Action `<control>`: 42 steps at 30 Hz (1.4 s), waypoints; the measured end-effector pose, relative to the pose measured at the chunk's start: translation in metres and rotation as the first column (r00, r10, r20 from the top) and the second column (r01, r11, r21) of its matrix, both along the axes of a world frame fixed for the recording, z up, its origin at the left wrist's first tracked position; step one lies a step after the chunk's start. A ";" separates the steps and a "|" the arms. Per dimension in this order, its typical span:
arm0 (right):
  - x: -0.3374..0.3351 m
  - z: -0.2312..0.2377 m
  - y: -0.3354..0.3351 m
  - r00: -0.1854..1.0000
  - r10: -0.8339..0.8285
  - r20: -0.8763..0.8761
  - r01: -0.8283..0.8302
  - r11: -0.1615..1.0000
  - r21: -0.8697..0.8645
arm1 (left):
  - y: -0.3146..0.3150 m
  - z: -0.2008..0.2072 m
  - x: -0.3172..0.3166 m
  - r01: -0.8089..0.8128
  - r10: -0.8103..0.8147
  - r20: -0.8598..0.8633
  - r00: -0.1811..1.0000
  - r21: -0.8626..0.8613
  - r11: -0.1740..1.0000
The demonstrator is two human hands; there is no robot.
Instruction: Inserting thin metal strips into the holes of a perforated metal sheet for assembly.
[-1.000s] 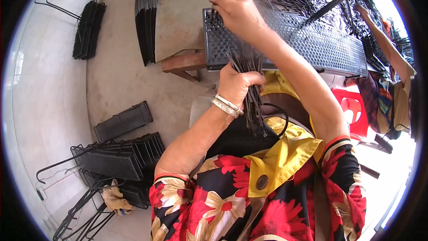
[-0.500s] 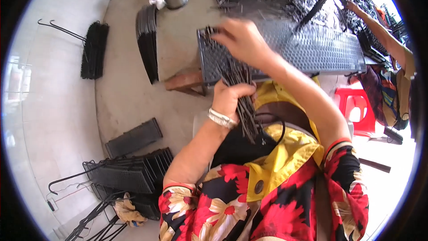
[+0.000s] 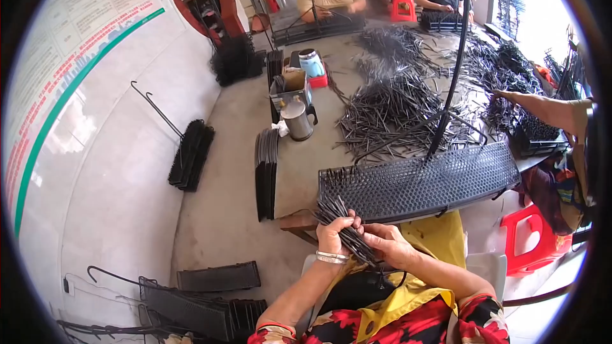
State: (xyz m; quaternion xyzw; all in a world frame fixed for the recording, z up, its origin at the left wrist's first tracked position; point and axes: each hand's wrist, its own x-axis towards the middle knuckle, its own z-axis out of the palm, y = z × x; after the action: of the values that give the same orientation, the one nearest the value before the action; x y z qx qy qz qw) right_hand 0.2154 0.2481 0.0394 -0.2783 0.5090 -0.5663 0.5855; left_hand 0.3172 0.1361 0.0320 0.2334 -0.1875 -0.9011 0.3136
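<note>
Strips (image 3: 356, 244) sit clamped in the left hand (image 3: 331, 239) near the perforated panel (image 3: 421, 185), which the right hand (image 3: 390, 246), its grip unclear, has left to join them, seemingly pausing work there.

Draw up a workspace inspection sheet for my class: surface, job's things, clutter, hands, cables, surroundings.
Surface: table, loose strips heaped on it.
Job's things: holed black tray at the near edge; bundle of dark strips in hand.
Clutter: metal mug, blue cup.
Hands: left hand grips the bundle; right hand at its lower end, grip unclear.
Cables: small dark plug low on left wall; cord hard to trace.
Surroundings: other people around the table, red stool at right.
</note>
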 end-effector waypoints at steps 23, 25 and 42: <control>0.003 0.002 0.007 0.363 -0.449 0.817 0.402 0.866 0.298 | 0.056 0.045 -0.046 -0.187 0.199 -0.010 0.980 -0.389 0.902; 0.003 0.003 0.007 0.318 -0.438 0.841 0.405 0.865 0.297 | 0.057 0.045 -0.051 -0.190 0.197 -0.022 0.980 -0.389 0.902; 0.003 0.014 0.027 0.361 -0.468 0.807 0.478 0.836 0.271 | 0.090 0.042 -0.063 -0.122 0.136 -0.022 0.990 -0.596 0.794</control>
State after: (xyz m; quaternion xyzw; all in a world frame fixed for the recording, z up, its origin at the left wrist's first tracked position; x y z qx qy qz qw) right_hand 0.2181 0.2751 0.0529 0.1891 0.2114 -0.7731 0.5674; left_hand 0.2541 0.2266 0.0738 0.1451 -0.4478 -0.7706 0.4297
